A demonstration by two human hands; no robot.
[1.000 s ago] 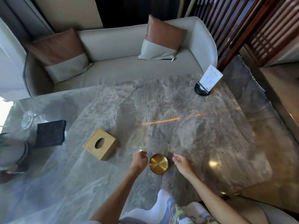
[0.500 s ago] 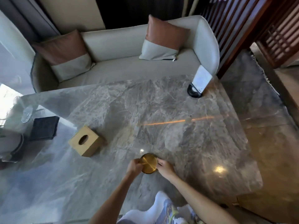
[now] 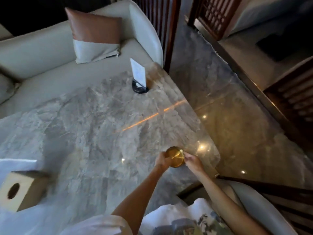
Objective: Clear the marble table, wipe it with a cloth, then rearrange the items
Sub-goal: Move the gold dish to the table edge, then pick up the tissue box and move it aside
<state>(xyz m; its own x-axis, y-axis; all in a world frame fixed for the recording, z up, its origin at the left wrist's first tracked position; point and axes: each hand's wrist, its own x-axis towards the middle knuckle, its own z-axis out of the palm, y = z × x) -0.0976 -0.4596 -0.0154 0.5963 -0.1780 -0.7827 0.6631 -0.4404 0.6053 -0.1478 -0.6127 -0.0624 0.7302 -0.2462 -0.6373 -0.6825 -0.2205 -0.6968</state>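
Two hands on one small gold dish (image 3: 175, 156). On its left rim, left hand (image 3: 161, 161) curled round; on the right rim, right hand (image 3: 193, 162) pinching, fingers bent and close together, not spread. Looks tilted and lifted a bit, over the near right corner of the marble table (image 3: 101, 133). Can't tell for sure whether touching the top or not. Further out: card stand (image 3: 139, 78) upright at the far right corner, tissue box (image 3: 18, 190) at the near left edge, well apart from the dish. Beyond that, sofa (image 3: 42, 53) with a cushion (image 3: 94, 36). Progress-wise, guessing early days: clearing only just under way, dish in hand and two things left to take off. No cloth anywhere in view, so wiping not begun, then putting everything back after that.
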